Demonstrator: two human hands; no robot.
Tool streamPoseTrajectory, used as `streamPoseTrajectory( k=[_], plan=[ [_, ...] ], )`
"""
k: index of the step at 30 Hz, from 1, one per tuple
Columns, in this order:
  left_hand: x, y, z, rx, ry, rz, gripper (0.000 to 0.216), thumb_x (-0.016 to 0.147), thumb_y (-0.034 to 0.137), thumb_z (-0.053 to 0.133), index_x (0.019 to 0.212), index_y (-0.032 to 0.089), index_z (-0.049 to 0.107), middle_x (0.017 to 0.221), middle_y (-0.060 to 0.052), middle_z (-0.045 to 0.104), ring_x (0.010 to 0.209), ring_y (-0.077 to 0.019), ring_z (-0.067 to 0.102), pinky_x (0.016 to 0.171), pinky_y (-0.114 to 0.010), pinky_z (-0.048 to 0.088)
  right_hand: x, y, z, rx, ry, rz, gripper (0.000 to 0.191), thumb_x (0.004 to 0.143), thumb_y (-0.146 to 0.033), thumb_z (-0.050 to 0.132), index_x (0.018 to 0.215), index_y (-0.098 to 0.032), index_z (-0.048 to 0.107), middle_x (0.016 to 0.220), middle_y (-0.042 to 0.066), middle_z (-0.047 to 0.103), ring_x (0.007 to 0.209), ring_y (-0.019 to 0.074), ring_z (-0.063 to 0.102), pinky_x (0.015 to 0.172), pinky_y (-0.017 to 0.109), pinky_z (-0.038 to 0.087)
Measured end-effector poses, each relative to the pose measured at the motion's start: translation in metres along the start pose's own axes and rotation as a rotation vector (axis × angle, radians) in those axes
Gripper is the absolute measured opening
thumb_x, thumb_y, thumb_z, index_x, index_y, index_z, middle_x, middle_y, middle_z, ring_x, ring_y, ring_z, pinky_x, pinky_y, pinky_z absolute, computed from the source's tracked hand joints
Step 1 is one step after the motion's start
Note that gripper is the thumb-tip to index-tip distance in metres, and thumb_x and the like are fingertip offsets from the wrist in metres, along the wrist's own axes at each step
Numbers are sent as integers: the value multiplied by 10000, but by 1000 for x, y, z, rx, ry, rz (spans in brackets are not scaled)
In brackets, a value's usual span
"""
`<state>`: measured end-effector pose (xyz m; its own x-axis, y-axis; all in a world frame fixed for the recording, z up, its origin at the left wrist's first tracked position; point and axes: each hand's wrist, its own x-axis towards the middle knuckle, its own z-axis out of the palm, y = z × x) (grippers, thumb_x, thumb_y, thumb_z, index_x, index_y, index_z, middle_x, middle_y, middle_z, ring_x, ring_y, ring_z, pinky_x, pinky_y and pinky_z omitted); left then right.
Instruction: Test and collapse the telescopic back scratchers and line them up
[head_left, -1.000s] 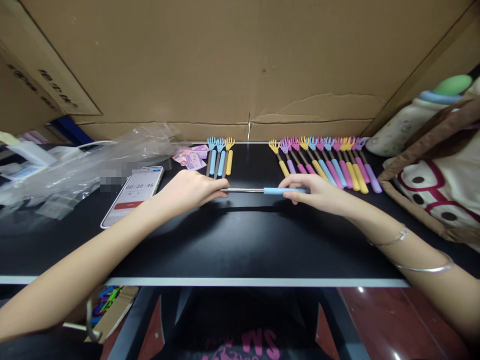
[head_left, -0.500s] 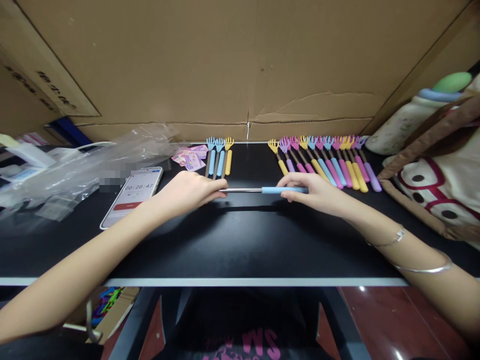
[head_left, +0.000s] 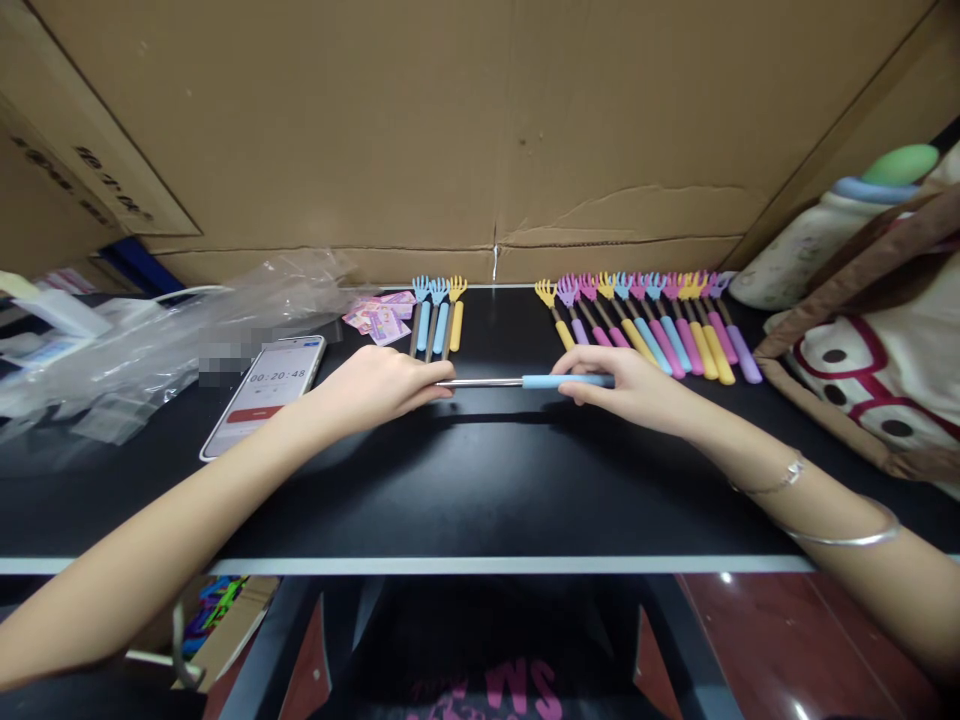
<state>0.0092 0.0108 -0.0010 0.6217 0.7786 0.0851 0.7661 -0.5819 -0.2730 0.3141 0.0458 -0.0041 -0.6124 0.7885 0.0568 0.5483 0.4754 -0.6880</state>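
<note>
A back scratcher (head_left: 547, 382) with a light blue handle and a thin metal rod lies level across the gap between my hands, just above the table. My left hand (head_left: 394, 385) is closed on the rod's left end, so that end and any claw head are hidden. Fingers and thumb of my right hand (head_left: 611, 382) pinch the blue handle near its right end. Behind my left hand are three back scratchers (head_left: 440, 315), two blue and one yellow. Beyond my right hand, several yellow, purple, pink and blue back scratchers (head_left: 664, 325) lie in a row, claws toward the back.
Left on the black table (head_left: 480, 490) lie a phone (head_left: 277, 375) with a running timer, a crumpled clear plastic bag (head_left: 225, 310) and small printed cards (head_left: 382, 315). A bottle (head_left: 817, 235) and a cloth bag (head_left: 847, 400) stand right. Cardboard (head_left: 450, 130) walls the back.
Both hands keep the same grip on the back scratcher, almost without moving. On the phone the timer has gone from 47 to 48 seconds.
</note>
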Motion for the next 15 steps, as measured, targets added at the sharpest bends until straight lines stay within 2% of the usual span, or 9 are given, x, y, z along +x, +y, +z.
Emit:
streamPoseTrajectory(
  k=[15],
  plan=[
    [0, -2, 1, 49, 6, 3, 404, 1002, 475, 294, 942, 227, 608, 599, -3, 648, 556, -173, 641, 506, -243, 250, -2, 0, 0, -66, -52, -55, 284, 920, -449, 473, 982, -192, 577, 739, 14, 634, 677, 149, 579, 674, 272, 415]
  ],
)
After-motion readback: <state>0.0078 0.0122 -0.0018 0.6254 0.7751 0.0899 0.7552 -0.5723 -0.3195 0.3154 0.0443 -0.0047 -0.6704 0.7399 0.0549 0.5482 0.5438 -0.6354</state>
